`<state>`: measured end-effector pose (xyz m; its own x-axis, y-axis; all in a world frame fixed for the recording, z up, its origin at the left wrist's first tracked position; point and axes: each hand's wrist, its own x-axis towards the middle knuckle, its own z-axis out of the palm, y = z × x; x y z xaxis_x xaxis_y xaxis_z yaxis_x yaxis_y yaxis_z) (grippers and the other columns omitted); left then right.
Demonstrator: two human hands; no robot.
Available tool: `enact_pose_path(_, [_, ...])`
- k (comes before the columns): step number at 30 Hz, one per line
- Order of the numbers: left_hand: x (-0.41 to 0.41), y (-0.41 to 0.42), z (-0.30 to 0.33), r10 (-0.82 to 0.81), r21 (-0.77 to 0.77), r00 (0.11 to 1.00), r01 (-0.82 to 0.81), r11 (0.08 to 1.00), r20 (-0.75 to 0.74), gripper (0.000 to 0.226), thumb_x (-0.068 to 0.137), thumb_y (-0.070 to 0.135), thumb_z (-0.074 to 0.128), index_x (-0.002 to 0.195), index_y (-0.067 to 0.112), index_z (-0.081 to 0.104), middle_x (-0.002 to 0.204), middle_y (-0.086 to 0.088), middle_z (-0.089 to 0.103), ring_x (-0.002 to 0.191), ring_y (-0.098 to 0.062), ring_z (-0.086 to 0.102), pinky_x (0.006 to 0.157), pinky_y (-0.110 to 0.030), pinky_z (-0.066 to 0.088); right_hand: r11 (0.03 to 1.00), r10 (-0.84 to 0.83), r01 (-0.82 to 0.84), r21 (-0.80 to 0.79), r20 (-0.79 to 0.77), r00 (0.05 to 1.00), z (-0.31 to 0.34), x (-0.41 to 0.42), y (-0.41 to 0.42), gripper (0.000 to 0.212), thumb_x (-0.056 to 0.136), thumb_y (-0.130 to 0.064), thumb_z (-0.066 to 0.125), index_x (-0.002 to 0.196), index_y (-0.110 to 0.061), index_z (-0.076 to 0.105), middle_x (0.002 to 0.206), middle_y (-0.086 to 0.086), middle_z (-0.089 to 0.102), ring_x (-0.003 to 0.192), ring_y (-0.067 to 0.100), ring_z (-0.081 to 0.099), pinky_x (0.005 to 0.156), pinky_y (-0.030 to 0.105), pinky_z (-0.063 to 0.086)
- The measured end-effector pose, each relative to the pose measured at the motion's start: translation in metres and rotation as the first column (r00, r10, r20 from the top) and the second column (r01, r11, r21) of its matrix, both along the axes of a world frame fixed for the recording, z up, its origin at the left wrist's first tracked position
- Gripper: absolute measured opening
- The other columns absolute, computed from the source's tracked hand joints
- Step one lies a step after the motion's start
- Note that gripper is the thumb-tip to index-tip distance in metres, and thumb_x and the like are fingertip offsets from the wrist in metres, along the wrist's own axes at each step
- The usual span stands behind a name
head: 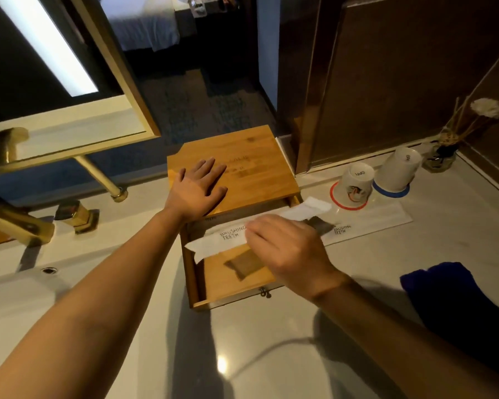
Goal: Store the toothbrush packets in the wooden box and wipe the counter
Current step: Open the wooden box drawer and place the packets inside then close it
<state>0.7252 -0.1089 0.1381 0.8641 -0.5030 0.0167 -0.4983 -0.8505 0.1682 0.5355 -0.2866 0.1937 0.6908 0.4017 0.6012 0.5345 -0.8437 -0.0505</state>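
Two bare hands work a pale counter (pixel 271 355) beside a sink, ordered here from biggest to least. Beyond the grip sits the wooden box (pixel 236 168), its drawer (pixel 231 279) pulled out beneath the held packet; the left hand (pixel 198 190) lies flat and open on the lid, gripping nothing, probably to steady the box. The right hand (pixel 288 249) is closed around a white toothbrush packet (pixel 222 240), holding it across the open drawer, apparently to drop in. Right of the grip, a second packet (pixel 366 223) lies on the counter; nearer, a blue cloth (pixel 444 292) waits, likely for wiping.
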Motion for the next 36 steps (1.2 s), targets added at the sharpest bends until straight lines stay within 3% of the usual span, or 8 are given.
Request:
enact_pose_path(5, [0.0, 0.0, -0.001, 0.0, -0.028, 1.0, 0.0, 1.0, 0.002, 0.061, 0.09, 0.058, 0.023, 0.146, 0.037, 0.02, 0.159, 0.002, 0.015, 0.147, -0.019, 0.009, 0.117, -0.05, 0.004, 0.989, 0.061, -0.086, -0.117, -0.2, 0.978, -0.03, 0.015, 0.024, 0.003, 0.08, -0.013, 0.068, 0.08, -0.01, 0.068, 0.08, 0.008, 0.072, 0.075, 0.02, 0.067, 0.054, 0.029, 0.056])
enact_pose_path(9, [0.001, 0.001, 0.0, -0.003, -0.029, 1.0, 0.003, 1.0, -0.003, 0.062, 0.089, 0.058, 0.023, 0.146, 0.037, 0.02, 0.159, 0.001, 0.015, 0.147, -0.019, 0.009, 0.116, -0.051, 0.004, 0.987, -0.055, -0.01, -0.159, -0.404, 0.913, -0.043, 0.017, 0.037, 0.022, 0.059, -0.009, 0.084, 0.074, -0.014, 0.07, 0.075, 0.003, 0.07, 0.069, 0.018, 0.064, 0.045, 0.022, 0.051])
enact_pose_path(16, [0.003, 0.002, -0.002, -0.013, -0.05, 1.0, 0.013, 0.999, -0.001, 0.058, 0.091, 0.056, 0.028, 0.146, 0.038, 0.021, 0.159, 0.002, 0.015, 0.147, -0.017, 0.009, 0.116, -0.05, 0.004, 0.982, -0.134, 0.003, -0.188, -0.692, 0.709, -0.046, 0.019, 0.035, 0.032, 0.082, -0.003, 0.059, 0.114, -0.005, 0.056, 0.122, 0.012, 0.053, 0.109, 0.027, 0.048, 0.084, 0.035, 0.046])
enact_pose_path(21, [0.004, 0.002, -0.003, -0.013, -0.054, 1.0, 0.013, 0.998, 0.006, 0.059, 0.091, 0.057, 0.026, 0.146, 0.037, 0.021, 0.159, 0.002, 0.016, 0.147, -0.018, 0.009, 0.117, -0.051, 0.004, 0.987, -0.159, 0.107, -0.118, -0.731, 0.663, -0.05, 0.017, 0.04, 0.036, 0.097, -0.033, 0.039, 0.128, -0.019, 0.05, 0.133, 0.005, 0.05, 0.116, 0.022, 0.048, 0.089, 0.032, 0.045])
enact_pose_path(23, [0.003, 0.002, -0.003, -0.01, -0.056, 1.0, 0.011, 0.998, 0.012, 0.059, 0.091, 0.057, 0.026, 0.146, 0.037, 0.022, 0.159, 0.002, 0.016, 0.147, -0.019, 0.009, 0.117, -0.051, 0.004, 0.969, -0.243, 0.134, -0.207, -0.711, 0.66, -0.052, 0.014, 0.039, 0.045, 0.095, -0.045, 0.033, 0.136, -0.027, 0.04, 0.143, 0.005, 0.041, 0.127, 0.025, 0.038, 0.099, 0.036, 0.038])
enact_pose_path(26, [0.003, 0.002, -0.003, -0.009, -0.055, 1.0, 0.01, 0.998, 0.01, 0.059, 0.091, 0.057, 0.026, 0.146, 0.036, 0.022, 0.159, 0.002, 0.016, 0.147, -0.019, 0.01, 0.116, -0.051, 0.004, 0.94, -0.331, 0.126, -0.316, -0.769, 0.547, -0.058, 0.007, 0.031, 0.058, 0.089, -0.063, 0.019, 0.142, -0.04, 0.021, 0.158, 0.002, 0.014, 0.143, 0.03, 0.011, 0.114, 0.047, 0.015])
enact_pose_path(31, [0.004, 0.002, -0.003, -0.014, -0.054, 1.0, 0.014, 0.998, 0.008, 0.059, 0.091, 0.057, 0.026, 0.146, 0.037, 0.022, 0.159, 0.002, 0.016, 0.147, -0.018, 0.01, 0.117, -0.051, 0.004, 0.927, -0.363, 0.07, -0.368, -0.835, 0.413, -0.066, 0.008, 0.029, 0.063, 0.085, -0.069, 0.011, 0.143, -0.042, 0.011, 0.159, 0.002, -0.003, 0.145, 0.031, -0.007, 0.115, 0.05, 0.009])
enact_pose_path(36, [0.003, 0.002, -0.003, -0.012, -0.054, 1.0, 0.012, 0.998, 0.01, 0.06, 0.09, 0.058, 0.025, 0.146, 0.036, 0.023, 0.159, 0.002, 0.017, 0.147, -0.018, 0.01, 0.116, -0.051, 0.005, 0.926, -0.373, 0.098, -0.364, -0.844, 0.386, -0.067, 0.013, 0.041, 0.066, 0.085, -0.069, 0.012, 0.144, -0.039, 0.016, 0.159, 0.005, 0.001, 0.144, 0.036, -0.004, 0.113, 0.052, 0.018])
